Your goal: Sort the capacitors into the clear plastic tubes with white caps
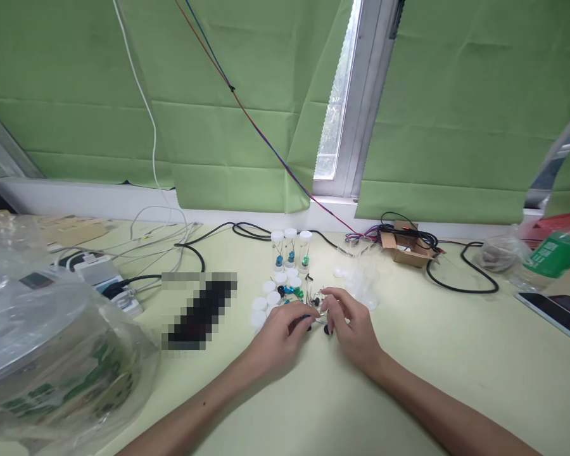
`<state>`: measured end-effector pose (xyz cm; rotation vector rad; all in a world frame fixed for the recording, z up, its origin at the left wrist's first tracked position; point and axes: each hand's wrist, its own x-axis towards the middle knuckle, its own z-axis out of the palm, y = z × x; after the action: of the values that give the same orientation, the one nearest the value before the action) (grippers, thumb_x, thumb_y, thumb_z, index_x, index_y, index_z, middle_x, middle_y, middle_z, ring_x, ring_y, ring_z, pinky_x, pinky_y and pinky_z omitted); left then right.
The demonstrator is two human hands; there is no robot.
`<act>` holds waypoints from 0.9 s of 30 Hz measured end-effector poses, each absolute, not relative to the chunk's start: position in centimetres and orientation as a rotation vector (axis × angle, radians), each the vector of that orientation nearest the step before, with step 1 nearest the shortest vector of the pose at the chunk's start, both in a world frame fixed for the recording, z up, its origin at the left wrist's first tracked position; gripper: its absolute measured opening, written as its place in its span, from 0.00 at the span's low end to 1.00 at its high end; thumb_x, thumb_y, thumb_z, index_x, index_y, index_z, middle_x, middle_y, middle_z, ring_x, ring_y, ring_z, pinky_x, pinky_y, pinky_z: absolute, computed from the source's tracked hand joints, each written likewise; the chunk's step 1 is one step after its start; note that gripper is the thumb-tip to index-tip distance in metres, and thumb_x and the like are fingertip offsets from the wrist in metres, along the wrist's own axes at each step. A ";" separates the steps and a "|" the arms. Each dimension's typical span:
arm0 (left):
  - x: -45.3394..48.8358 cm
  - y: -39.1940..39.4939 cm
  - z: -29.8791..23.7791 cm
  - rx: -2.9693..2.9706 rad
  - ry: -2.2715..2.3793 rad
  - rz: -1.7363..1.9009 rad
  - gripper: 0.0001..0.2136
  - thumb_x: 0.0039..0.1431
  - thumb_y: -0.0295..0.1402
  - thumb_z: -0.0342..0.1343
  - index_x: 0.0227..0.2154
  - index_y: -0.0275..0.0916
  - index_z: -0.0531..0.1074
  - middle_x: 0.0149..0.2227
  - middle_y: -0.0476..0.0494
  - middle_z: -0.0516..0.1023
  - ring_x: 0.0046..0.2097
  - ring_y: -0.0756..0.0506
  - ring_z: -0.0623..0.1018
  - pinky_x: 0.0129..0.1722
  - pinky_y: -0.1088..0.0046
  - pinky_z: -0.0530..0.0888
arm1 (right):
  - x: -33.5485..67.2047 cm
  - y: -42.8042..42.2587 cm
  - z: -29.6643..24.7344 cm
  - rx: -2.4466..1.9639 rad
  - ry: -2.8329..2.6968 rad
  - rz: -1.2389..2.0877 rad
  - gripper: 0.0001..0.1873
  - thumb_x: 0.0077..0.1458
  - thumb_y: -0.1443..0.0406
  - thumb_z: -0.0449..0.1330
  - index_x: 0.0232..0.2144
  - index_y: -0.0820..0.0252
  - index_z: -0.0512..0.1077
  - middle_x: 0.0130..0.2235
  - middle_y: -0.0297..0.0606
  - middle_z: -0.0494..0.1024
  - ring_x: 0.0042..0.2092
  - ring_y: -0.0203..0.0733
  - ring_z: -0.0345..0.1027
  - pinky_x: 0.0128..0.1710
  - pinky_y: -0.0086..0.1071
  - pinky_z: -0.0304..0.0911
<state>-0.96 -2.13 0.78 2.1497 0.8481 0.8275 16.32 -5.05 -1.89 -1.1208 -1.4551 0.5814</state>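
Note:
My left hand [281, 330] and my right hand [349, 325] meet over a small heap of tiny electronic parts [298, 292] on the pale green table [437, 354]. Each hand has its fingers pinched together around small dark and blue pieces that are too small to name. Just behind the hands stand three clear vials with white caps [291, 248], each with a coloured part inside. Several loose white caps [267, 294] lie left of the heap. A few empty clear vials [361, 278] lie to the right.
A large clear plastic bag over a round container [47, 354] fills the near left. Black and white cables [190, 244] run across the back. A small cardboard box [406, 247], a green-labelled bottle [555, 253] and a phone [558, 315] sit at the right.

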 end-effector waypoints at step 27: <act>-2.1 -0.9 2.4 1.877 0.826 0.903 0.12 0.60 0.40 0.54 0.35 0.38 0.78 0.34 0.41 0.77 0.26 0.50 0.73 0.22 0.76 0.69 | 15.3 -6.2 -1.4 -0.965 -1.591 0.405 0.15 0.63 0.62 0.52 0.24 0.58 0.65 0.22 0.32 0.66 0.23 0.34 0.58 0.24 0.28 0.56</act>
<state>-2.05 -0.87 2.36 1.8766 0.8258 0.9034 15.35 -6.18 -1.42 -0.9649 -1.5911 0.4047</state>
